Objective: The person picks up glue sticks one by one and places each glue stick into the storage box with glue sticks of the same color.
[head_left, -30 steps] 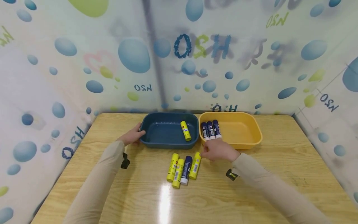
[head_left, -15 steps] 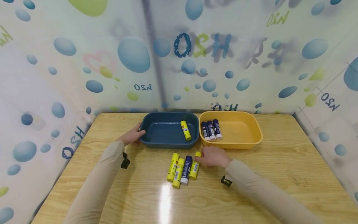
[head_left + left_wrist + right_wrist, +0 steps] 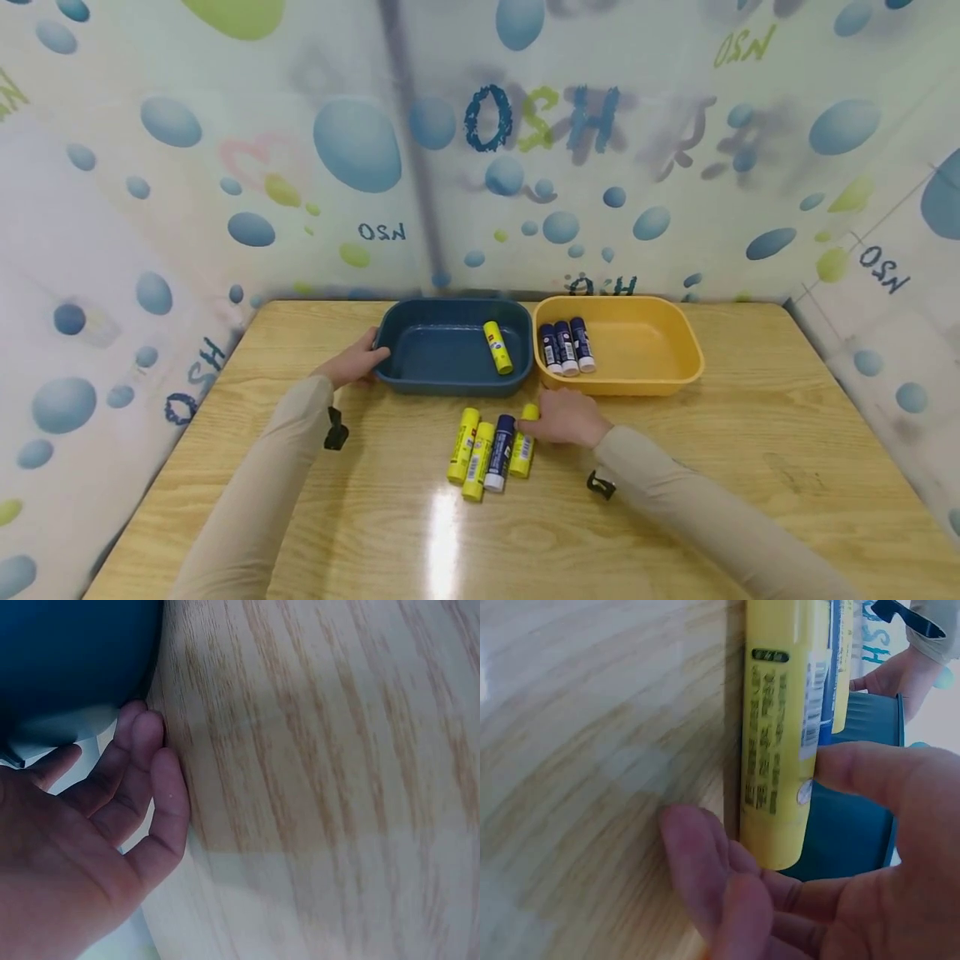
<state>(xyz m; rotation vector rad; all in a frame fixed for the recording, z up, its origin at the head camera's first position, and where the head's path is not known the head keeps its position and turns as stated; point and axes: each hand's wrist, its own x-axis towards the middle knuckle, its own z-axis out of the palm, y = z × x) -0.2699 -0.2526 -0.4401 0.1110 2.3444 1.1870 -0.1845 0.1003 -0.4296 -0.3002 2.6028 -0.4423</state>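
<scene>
we have the right hand (image 3: pixel 568 417) on the rightmost yellow glue stick (image 3: pixel 522 460), which lies on the counter (image 3: pixel 360 517); thumb against its side, fingers clamped round one end. that hand covers part of the stick in the head view; from the right wrist its other end runs out of frame and we can't read the blurry print. next to it: a navy glue stick (image 3: pixel 498 457), then two more yellow sticks (image 3: pixel 464 447). left hand (image 3: pixel 352 363) holds the blue tray (image 3: pixel 450 388) by its left end, thumb over the rim, fingers clamped outside; left wrist view crops most of the tray. one yellow stick inside (image 3: pixel 498 348), three navy sticks (image 3: pixel 566 348) in the orange tray (image 3: pixel 645 354).
</scene>
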